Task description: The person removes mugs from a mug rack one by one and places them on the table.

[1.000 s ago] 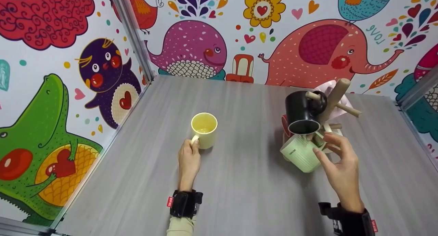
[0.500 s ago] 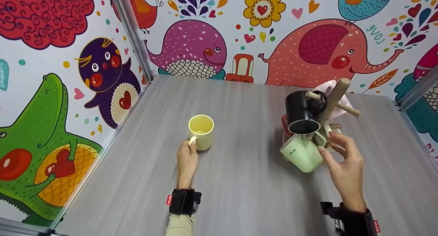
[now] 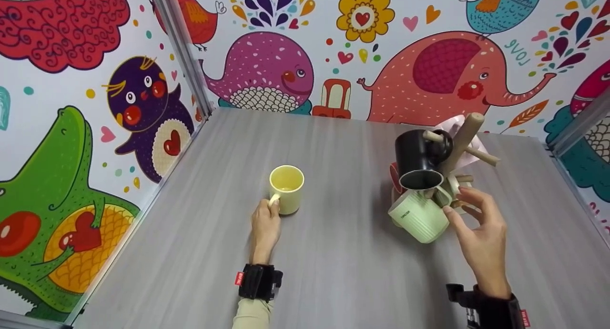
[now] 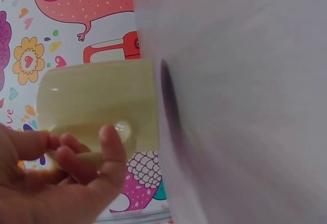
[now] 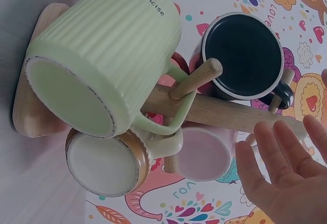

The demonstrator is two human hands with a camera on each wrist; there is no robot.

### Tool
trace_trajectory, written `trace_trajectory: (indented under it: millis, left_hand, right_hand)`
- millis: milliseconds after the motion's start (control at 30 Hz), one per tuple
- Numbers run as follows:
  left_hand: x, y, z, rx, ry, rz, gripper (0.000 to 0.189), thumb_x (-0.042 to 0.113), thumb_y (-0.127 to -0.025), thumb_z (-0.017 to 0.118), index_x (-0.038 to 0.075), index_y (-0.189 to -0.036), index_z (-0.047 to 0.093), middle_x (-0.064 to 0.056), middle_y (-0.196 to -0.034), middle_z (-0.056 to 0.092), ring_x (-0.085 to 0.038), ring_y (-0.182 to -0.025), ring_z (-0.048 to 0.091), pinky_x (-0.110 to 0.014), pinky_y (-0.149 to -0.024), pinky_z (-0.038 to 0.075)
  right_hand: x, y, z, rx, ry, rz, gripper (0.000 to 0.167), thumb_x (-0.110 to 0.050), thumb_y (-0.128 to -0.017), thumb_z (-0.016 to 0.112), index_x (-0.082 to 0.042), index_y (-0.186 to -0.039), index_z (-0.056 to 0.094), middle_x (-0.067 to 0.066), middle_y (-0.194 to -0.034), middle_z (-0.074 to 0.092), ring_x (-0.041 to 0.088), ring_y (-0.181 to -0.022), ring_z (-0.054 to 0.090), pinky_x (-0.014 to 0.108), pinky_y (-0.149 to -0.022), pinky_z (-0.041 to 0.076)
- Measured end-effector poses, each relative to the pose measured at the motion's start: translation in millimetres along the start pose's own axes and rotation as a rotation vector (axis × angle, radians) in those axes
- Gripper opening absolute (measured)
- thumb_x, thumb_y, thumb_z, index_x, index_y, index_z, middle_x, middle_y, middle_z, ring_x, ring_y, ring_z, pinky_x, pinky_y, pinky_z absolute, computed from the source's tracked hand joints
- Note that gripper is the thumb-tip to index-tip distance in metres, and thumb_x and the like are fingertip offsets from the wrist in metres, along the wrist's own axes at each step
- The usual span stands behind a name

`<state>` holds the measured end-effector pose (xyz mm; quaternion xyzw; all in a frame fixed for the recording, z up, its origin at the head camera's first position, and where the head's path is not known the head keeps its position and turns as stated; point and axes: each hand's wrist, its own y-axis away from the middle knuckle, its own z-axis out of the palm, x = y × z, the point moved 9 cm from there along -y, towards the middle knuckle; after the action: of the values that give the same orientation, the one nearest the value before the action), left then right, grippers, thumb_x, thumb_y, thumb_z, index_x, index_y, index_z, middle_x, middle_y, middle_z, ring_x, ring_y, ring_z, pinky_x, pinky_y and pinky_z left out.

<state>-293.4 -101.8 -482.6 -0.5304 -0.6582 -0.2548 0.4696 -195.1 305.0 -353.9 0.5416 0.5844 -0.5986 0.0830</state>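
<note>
A pale yellow mug (image 3: 289, 201) is upright at the middle left of the table. My left hand (image 3: 266, 226) grips it by its handle, fingers curled round it in the left wrist view; a shadow lies beside its base. At the right, a ribbed pale green mug (image 5: 107, 55) marked "concise" hangs tilted by its handle on a peg of a wooden mug tree (image 5: 225, 113). Close beside that handle is my right hand (image 3: 483, 241), thumb and fingers apart; the right wrist view has the fingers (image 5: 278, 157) extended and holding nothing.
Also on the tree are a black mug (image 3: 413, 152), a pink mug (image 5: 202, 155) and a white-and-brown mug (image 5: 104, 163). A red mug (image 3: 394, 175) is mostly hidden behind. Wooden pegs (image 3: 483, 156) stick out. Patterned walls border the grey table (image 3: 343, 252).
The yellow mug, held by my left hand, has shifted slightly left, then back right and nearer. My right hand has drawn a little rightward from the green mug, which stays hanging. The view tilted slightly.
</note>
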Motion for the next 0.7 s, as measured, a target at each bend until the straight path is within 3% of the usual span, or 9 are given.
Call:
trace_trajectory:
  millis: [233,700]
  left_hand:
    - [-6.1,0.7,2.4,0.012,0.01,0.009,0.023,0.003,-0.101,0.055,0.003,-0.079,0.05,-0.007,-0.075,0.051,-0.027,-0.072,0.05,-0.042,-0.07,0.043]
    - [-10.1,0.5,7.1,-0.085,-0.011,0.002,0.021,0.005,-0.103,0.052,0.006,-0.082,0.048,-0.006,-0.077,0.052,-0.023,-0.072,0.048,-0.037,-0.067,0.039]
  right_hand:
    - [2.3,1.1,2.0,-0.004,0.019,0.02,0.04,0.018,-0.082,0.071,0.013,-0.121,0.061,-0.017,-0.113,0.061,0.013,-0.103,0.06,0.018,-0.089,0.046]
    - [4.6,0.1,1.5,0.003,0.008,0.011,0.039,0.019,-0.082,0.071,0.014,-0.12,0.061,-0.016,-0.113,0.062,0.01,-0.1,0.061,0.017,-0.089,0.047]
